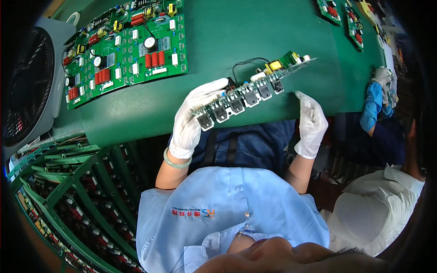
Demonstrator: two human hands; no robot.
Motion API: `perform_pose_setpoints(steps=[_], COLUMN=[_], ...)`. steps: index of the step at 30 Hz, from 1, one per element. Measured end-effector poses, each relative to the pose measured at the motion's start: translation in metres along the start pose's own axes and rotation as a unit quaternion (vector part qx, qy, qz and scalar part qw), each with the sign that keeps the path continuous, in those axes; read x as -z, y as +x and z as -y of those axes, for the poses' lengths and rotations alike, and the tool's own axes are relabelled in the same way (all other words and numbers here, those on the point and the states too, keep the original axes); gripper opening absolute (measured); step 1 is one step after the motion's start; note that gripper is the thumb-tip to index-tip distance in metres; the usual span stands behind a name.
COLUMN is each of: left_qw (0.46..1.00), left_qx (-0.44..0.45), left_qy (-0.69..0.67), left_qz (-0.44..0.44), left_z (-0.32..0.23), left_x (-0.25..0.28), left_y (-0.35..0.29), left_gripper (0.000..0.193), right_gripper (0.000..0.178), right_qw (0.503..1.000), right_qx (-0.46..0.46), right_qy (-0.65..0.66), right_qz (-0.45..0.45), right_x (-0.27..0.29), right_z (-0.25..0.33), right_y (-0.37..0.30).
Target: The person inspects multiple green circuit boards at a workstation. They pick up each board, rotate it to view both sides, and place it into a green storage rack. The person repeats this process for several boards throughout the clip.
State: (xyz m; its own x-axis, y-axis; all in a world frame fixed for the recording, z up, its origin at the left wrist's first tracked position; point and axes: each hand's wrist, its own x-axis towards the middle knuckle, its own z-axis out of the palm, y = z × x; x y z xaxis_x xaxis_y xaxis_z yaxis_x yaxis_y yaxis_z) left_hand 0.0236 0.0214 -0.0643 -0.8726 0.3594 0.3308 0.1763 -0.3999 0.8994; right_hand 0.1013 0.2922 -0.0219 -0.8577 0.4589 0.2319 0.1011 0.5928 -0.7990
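Observation:
My left hand (187, 119), in a white glove, grips the left end of a green circuit board (242, 92). The board is held up over the front of the table and tilted, its right end higher and farther away. A row of black sockets (250, 98) lines its near edge. Yellow and white parts and a looped black wire show on its far side. My right hand (311, 123), also gloved in white, is apart from the board, below its right end. Its fingers point up, slightly bent, with nothing in them.
On the green table (255, 32), several populated circuit boards (148, 50) lie side by side at the far left. Smaller boards (354, 27) lie at the far right. A grey fan (38, 82) stands left; below it is a green rack (68, 182) of boards. At right, a co-worker's gloved hand (383, 75) is near papers.

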Motion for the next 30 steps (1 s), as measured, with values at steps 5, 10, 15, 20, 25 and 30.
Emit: perform_pose_setpoints(steps=[5,10,15,20,25,30], left_qw=[0.982,0.978,0.966,0.866,0.960,0.964], left_qx=[0.093,0.086,0.009,-0.153,0.007,0.043], left_qy=[-0.068,0.082,0.061,0.397,-0.127,0.071], left_qz=[-0.147,-0.169,-0.253,-0.265,-0.250,-0.254], left_z=[-0.009,-0.022,-0.038,-0.037,-0.060,-0.030], left_x=[-0.012,-0.007,-0.003,0.020,-0.011,-0.014], left_y=[0.000,0.008,0.005,-0.007,0.010,0.004], left_gripper=[0.046,0.035,0.039,0.035,0.034,0.038], right_gripper=[0.033,0.034,0.038,0.042,0.044,0.042], right_qw=[0.989,0.907,0.754,0.756,0.704,0.725], right_qx=[-0.094,-0.244,-0.254,-0.269,-0.260,-0.185], right_qy=[0.113,0.308,0.466,0.508,0.661,0.628], right_qz=[-0.030,0.150,0.388,0.313,0.019,-0.215], right_x=[-0.003,-0.014,-0.080,-0.102,-0.059,0.028], right_z=[0.008,0.039,0.082,0.069,0.006,-0.066], right_y=[-0.012,-0.041,-0.059,-0.030,0.008,0.019])
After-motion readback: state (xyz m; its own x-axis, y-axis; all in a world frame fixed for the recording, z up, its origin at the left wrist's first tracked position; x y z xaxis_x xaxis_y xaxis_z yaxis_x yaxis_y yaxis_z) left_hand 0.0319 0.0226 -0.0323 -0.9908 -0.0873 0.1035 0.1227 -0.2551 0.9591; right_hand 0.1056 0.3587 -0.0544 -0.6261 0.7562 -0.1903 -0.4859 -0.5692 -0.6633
